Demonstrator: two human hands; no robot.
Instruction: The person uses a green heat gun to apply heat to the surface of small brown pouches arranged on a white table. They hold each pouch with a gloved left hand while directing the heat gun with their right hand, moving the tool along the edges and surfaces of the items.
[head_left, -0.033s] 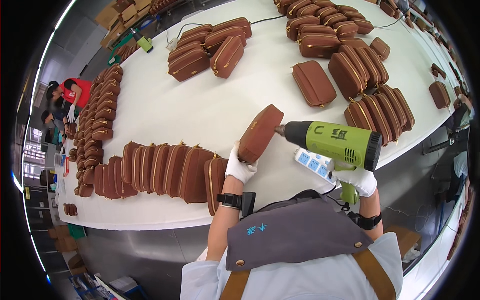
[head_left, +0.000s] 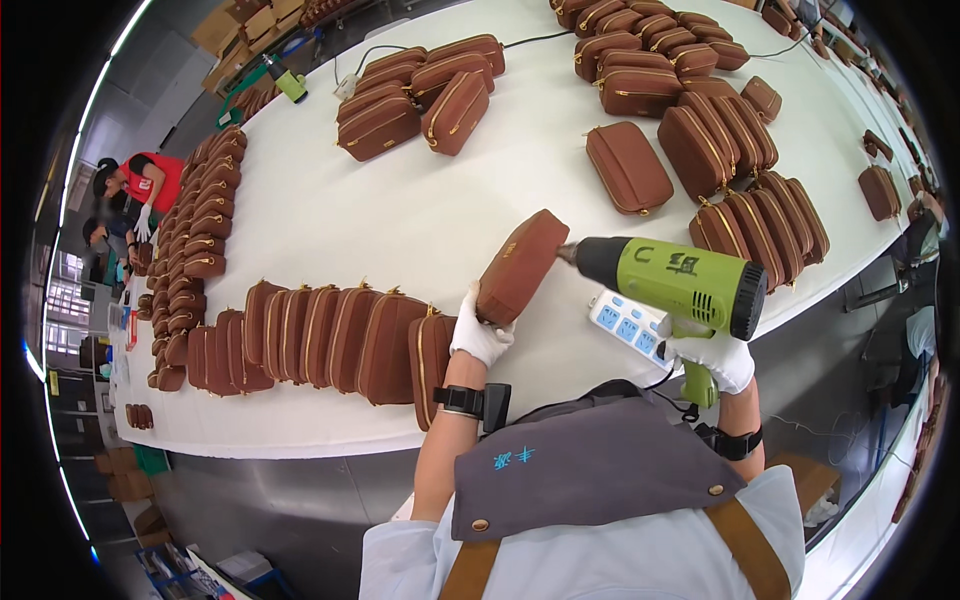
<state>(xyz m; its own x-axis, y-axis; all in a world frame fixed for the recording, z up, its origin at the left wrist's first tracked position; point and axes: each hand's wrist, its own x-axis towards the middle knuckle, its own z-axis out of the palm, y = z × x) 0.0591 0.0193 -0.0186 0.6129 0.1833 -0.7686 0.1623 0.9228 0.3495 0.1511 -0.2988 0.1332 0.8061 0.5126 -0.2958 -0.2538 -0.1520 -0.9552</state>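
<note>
The white table (head_left: pixel 420 215) was the biggest thing before you, and it carried many brown pouches: a long upright row (head_left: pixel 330 338) near your left side, and more groups further away at the top and at the right. Your right hand (head_left: pixel 708 358), in a white glove, was closed around the handle of the green heat gun (head_left: pixel 672 282), and its nozzle pointed to your left, nearly touching one end of the brown pouch (head_left: pixel 521 266). Your left hand (head_left: pixel 478 335), also gloved, was pinching this pouch at its lower end, above the table edge. The long axis of the pouch ran from your left hand up and to the right, so it lay between both hands. A white power strip (head_left: pixel 622 322) lay just under the gun.
</note>
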